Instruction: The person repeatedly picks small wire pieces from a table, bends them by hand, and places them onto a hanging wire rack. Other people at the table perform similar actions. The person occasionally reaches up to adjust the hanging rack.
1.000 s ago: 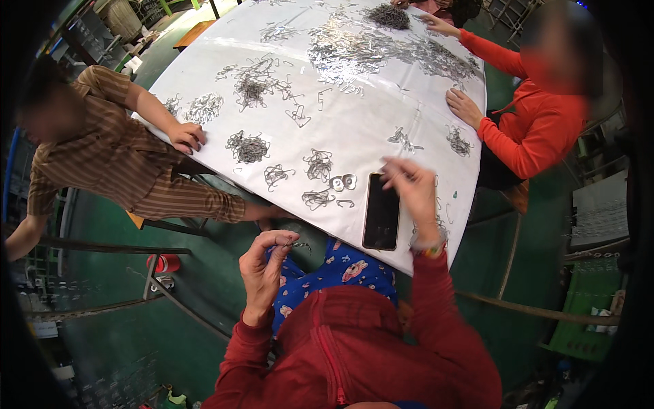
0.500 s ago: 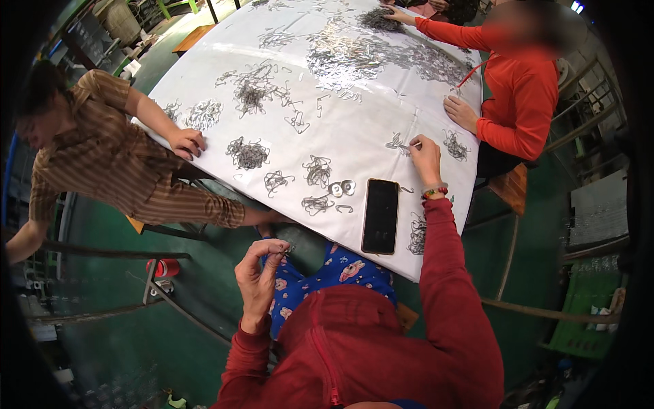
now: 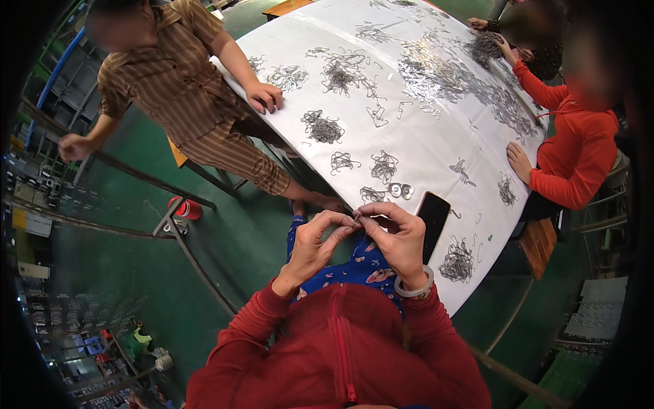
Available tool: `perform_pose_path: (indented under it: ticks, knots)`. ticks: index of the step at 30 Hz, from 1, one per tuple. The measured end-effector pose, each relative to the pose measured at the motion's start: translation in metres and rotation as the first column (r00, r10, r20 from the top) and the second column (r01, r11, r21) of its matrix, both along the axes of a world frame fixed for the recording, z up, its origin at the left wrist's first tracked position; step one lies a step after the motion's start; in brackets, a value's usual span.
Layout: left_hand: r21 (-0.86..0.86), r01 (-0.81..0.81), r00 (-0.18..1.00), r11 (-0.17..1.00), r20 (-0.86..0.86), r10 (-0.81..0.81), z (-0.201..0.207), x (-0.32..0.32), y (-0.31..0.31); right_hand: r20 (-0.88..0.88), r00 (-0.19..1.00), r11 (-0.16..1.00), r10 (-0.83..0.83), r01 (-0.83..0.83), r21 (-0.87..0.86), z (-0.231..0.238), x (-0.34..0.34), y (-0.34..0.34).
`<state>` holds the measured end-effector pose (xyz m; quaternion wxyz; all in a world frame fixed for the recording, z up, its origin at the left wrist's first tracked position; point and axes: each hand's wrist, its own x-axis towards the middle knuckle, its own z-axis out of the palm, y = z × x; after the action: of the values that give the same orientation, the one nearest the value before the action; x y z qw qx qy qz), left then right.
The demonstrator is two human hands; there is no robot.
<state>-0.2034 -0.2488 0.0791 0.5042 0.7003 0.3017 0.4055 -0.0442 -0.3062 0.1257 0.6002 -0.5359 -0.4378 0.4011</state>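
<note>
My left hand (image 3: 315, 247) and my right hand (image 3: 397, 240) meet at the fingertips in front of my lap, by the near table edge. Both are closed in a pinch around something small and thin, too tiny to name. Just beyond my right hand lies a black phone (image 3: 434, 217), partly covered by that hand. Two round metal pieces (image 3: 400, 191) rest to the left of the phone. Small piles of bent wire hooks (image 3: 385, 165) sit around them, and a larger hook pile (image 3: 457, 262) lies to the right of my right hand.
The white-covered table (image 3: 429, 146) carries a wide spread of shiny metal clips (image 3: 436, 71) farther off. A person in striped clothes (image 3: 194, 88) stands at the left edge. At the right, a person in red (image 3: 579, 150) has a hand on a dark heap (image 3: 485, 49).
My right hand has come back from the small clips on the table to my left hand, and their fingertips now meet. My left hand has risen slightly. The view has shifted left.
</note>
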Motion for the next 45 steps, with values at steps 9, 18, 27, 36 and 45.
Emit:
perform_pose_path:
  ticks: [9,18,27,36,45]
  knots:
    - [0.190,-0.078,0.994,0.979,-0.058,0.090,-0.010,0.007,0.002,0.073,0.994,0.988,-0.082,0.072,0.140,-0.019,-0.002,-0.002]
    - [-0.168,-0.219,0.958,0.961,0.149,0.244,-0.039,0.016,0.023,-0.016,0.990,0.986,-0.138,0.139,0.094,-0.043,-0.006,0.001]
    - [0.502,0.011,0.863,0.865,-0.441,0.245,-0.075,0.177,0.202,-0.032,0.998,0.998,-0.056,0.056,0.015,-0.057,-0.013,0.002]
    - [0.606,0.079,0.815,0.791,-0.497,0.299,-0.086,0.187,0.198,0.006,0.996,0.993,-0.085,0.084,0.078,-0.059,-0.012,0.001]
    - [-0.277,0.173,0.984,0.945,0.080,-0.156,0.013,0.050,0.067,-0.003,0.988,0.987,-0.157,0.157,0.019,-0.048,-0.004,-0.002]
